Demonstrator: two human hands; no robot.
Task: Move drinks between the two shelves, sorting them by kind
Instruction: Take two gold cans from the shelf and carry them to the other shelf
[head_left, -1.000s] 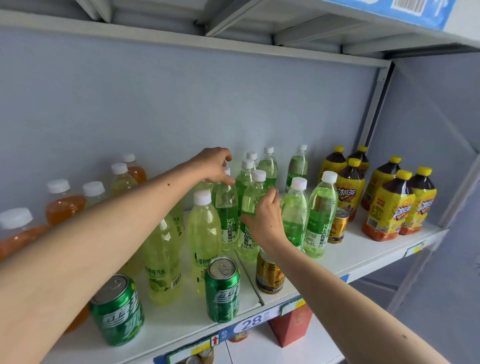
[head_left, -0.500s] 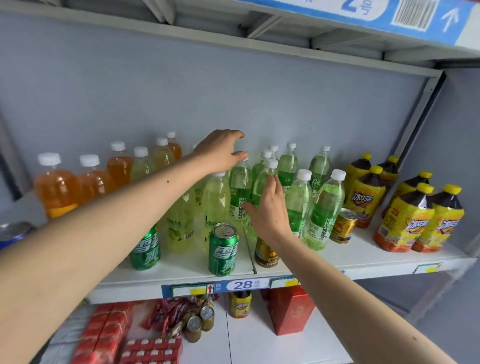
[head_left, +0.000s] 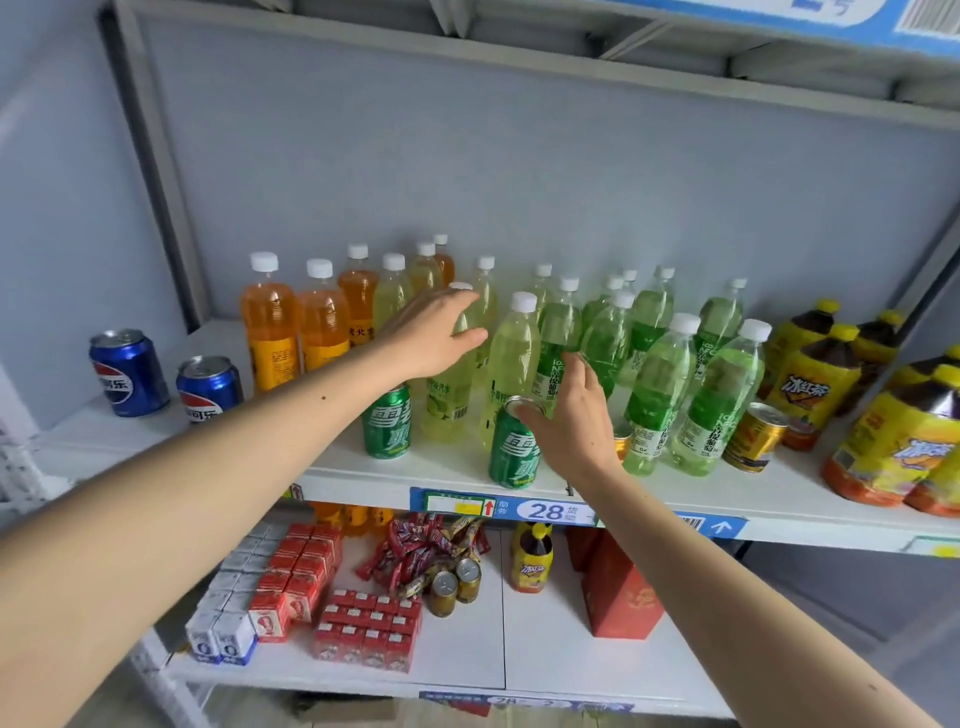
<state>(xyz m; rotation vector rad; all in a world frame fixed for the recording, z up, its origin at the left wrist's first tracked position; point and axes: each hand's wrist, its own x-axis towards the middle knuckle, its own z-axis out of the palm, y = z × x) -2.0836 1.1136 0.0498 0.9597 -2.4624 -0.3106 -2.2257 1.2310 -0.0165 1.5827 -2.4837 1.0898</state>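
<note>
Right hand (head_left: 566, 415), fingers spread and holding nothing, hovers just above and beside the upright green can (head_left: 513, 447) at the upper shelf's (head_left: 727, 499) front edge. Left hand (head_left: 434, 332), likewise open and empty, lies against the pale-yellow bottles (head_left: 511, 364) behind, farther from the can.

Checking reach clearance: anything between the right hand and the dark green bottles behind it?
Yes. A green can stands at the shelf's front edge right under the right hand, and a pale yellow-green bottle sits just left of it. The dark green bottles stand directly beyond the fingers.
</note>
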